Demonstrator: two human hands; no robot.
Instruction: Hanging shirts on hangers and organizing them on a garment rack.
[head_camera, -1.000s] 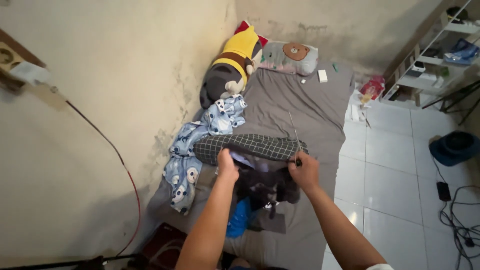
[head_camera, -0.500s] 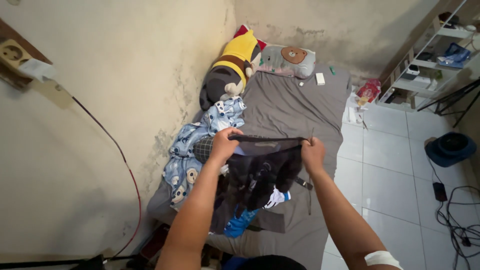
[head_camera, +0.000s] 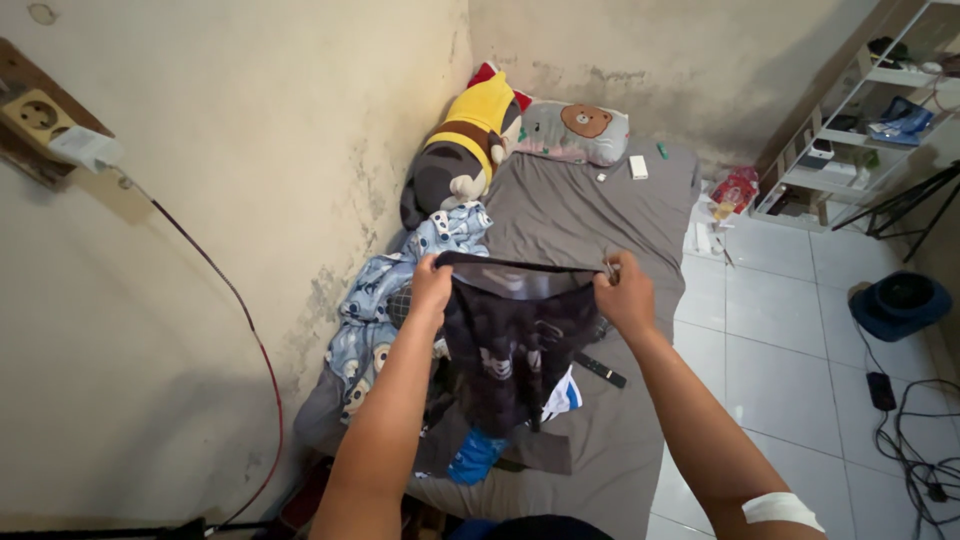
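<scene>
I hold a dark garment (head_camera: 515, 340) up over the bed (head_camera: 590, 215), stretched between both hands. My left hand (head_camera: 430, 285) pinches its top edge at the 9 o'clock end, my right hand (head_camera: 625, 295) pinches the 3 o'clock end, and the cloth hangs down between my forearms. Under it lies a heap of clothes (head_camera: 480, 450) with a blue piece. At 10 o'clock a blue patterned blanket (head_camera: 375, 300) lies against the wall, a plush toy (head_camera: 460, 150) and a bear pillow (head_camera: 580, 130) at 12. The white shelf (head_camera: 850, 130) at 2 o'clock holds small items I cannot make out.
</scene>
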